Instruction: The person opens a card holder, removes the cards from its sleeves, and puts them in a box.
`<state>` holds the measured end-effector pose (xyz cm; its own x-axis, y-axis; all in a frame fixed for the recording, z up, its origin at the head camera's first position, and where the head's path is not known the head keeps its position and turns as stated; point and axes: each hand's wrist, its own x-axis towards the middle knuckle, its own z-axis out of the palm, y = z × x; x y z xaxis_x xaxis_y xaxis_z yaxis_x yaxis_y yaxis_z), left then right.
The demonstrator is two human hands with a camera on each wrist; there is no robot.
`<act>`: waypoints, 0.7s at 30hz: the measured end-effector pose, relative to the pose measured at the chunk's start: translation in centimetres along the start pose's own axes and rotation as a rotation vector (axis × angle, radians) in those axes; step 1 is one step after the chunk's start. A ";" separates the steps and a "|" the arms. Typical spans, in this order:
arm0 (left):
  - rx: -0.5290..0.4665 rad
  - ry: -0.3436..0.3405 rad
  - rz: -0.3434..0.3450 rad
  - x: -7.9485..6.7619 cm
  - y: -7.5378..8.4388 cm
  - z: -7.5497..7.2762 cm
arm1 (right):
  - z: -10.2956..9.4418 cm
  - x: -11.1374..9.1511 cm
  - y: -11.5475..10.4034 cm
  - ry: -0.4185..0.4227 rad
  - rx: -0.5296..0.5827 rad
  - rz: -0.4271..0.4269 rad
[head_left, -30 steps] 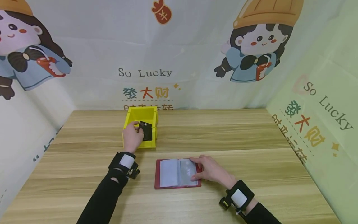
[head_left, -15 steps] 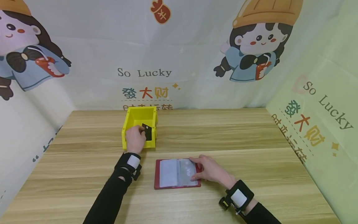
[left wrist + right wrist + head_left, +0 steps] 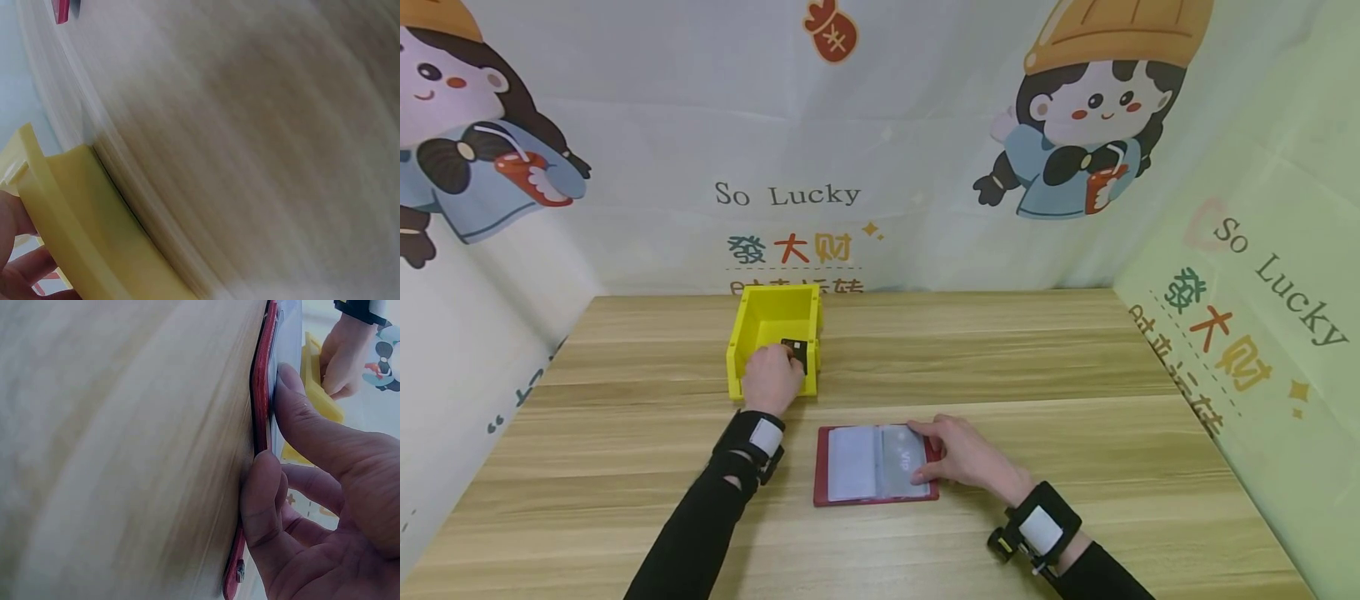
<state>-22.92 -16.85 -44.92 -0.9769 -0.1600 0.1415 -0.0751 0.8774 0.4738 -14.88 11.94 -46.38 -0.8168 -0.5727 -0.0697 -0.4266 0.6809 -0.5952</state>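
A yellow bin (image 3: 775, 312) stands on the table at left of centre. My left hand (image 3: 772, 377) reaches into it with bent fingers beside a black card (image 3: 800, 354); whether they pinch the card is hidden. In the left wrist view, fingers (image 3: 31, 265) show past the bin wall (image 3: 100, 219), without the card. Nearer me lies an open card holder (image 3: 852, 464) with a red cover and clear pockets, one marked "VIP". My right hand (image 3: 966, 454) pinches its right side. In the right wrist view, the thumb is on the clear pocket and a fingertip at the red cover's edge (image 3: 262, 387).
The wood-grain table (image 3: 1037, 350) extends around the bin and card holder. A printed cloth (image 3: 925, 150) with cartoon figures and lettering hangs behind and along the sides. Both wrists carry strapped-on cameras.
My left hand has moved a little right and toward me inside the bin. Less of the black card shows, and its top edge is lower. The right hand and card holder stay put.
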 end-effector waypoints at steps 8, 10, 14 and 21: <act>0.086 0.004 0.025 -0.3 -0.1 0.2 | 0.0 0.0 0.0 -0.002 -0.002 0.000; 0.097 -0.001 0.024 -0.4 -0.1 0.2 | 0.0 0.0 0.0 -0.002 -0.003 -0.001; 0.114 -0.019 0.025 -0.4 -0.1 0.1 | 0.0 0.1 0.0 -0.001 -0.007 -0.008; 0.138 -0.009 0.048 -0.3 -0.3 0.2 | 0.0 0.0 0.0 0.005 -0.007 -0.011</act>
<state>-22.66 -17.00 -45.24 -0.9817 -0.1131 0.1531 -0.0546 0.9378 0.3428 -14.88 11.94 -46.38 -0.8142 -0.5776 -0.0594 -0.4378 0.6780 -0.5905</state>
